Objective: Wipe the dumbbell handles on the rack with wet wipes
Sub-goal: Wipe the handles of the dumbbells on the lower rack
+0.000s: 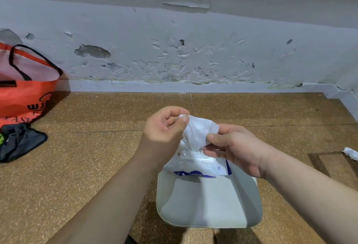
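Speckled brown floor [96, 166], orange bag [25, 96], dark cloth [19, 141], grey stool [209, 205]

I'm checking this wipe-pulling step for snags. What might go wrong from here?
1. The left hand and right hand both pinch the same wipe, whose lower end is bunched in the opening of the pack. A hard tug might tear it or drag out a second sheet.
2. The pack sits at the far edge of the grey seat, and it is unclear whether anything pins it. Pulling could lift it or slide it onto the floor.
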`<state>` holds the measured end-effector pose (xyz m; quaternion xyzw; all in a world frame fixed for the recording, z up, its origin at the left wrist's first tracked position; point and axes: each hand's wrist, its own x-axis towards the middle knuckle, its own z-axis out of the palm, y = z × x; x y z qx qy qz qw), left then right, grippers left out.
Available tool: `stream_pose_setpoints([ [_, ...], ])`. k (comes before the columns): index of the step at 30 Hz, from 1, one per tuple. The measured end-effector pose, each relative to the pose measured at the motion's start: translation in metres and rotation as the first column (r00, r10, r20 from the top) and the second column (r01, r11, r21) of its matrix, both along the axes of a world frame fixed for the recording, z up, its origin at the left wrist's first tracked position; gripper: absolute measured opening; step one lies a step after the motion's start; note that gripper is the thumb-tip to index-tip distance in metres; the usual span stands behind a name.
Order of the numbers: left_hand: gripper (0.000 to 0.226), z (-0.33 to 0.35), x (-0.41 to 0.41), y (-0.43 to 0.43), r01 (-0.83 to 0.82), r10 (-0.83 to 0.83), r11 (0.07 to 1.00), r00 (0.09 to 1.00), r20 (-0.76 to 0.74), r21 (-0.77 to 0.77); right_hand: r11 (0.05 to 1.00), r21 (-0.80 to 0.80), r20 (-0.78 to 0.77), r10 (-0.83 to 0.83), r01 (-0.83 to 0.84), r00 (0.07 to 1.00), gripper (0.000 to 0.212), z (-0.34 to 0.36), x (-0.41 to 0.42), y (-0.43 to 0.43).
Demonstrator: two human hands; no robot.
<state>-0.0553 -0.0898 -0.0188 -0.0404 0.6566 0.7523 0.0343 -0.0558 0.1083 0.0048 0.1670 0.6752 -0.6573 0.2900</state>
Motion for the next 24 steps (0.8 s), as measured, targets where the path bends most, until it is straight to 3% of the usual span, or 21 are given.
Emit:
stream_pose_setpoints([
  [4,0.021,0.001,0.0,0.003,-0.014,0.015,1.0,0.999,0.045,-0.009,0.996,0.002,-0.006,-0.084,0.084,0.996,0.016,0.004,0.002,-0.002],
  [6,0.053,0.001,0.002,0.004,0.018,-0.019,1.0,0.992,0.124,0.006,0.994,-0.009,-0.048,-0.105,0.104,0.993,0.019,0.008,0.001,-0.004],
  [8,0.092,0.002,0.007,0.005,0.11,-0.084,0.984,0.981,0.175,-0.139,0.989,-0.004,-0.11,-0.147,0.148,0.983,0.025,0.011,-0.001,-0.002],
  [10,0.101,0.004,0.012,0.01,0.178,-0.132,0.949,0.974,0.186,-0.26,0.987,0.02,-0.148,-0.156,0.161,0.977,0.026,0.014,-0.001,-0.001],
  [13,0.079,0.005,0.013,0.018,0.196,-0.157,0.943,0.975,0.159,-0.269,0.994,0.04,-0.129,-0.092,0.098,0.987,0.022,0.014,0.003,-0.003],
  [17,0.026,0.005,0.01,0.022,0.216,-0.203,0.946,0.976,0.077,-0.242,0.999,0.05,-0.128,-0.009,0.015,0.992,0.024,0.014,0.008,-0.002],
  [21,0.021,0.007,0.011,0.02,0.258,-0.248,0.953,0.966,0.075,-0.16,0.992,0.111,-0.163,-0.045,0.063,0.986,0.021,0.018,0.006,-0.001],
  [24,0.014,0.004,0.007,0.017,0.159,-0.143,0.975,0.984,0.109,-0.157,0.968,0.138,-0.144,-0.192,0.212,0.971,0.018,0.017,0.0,0.001],
])
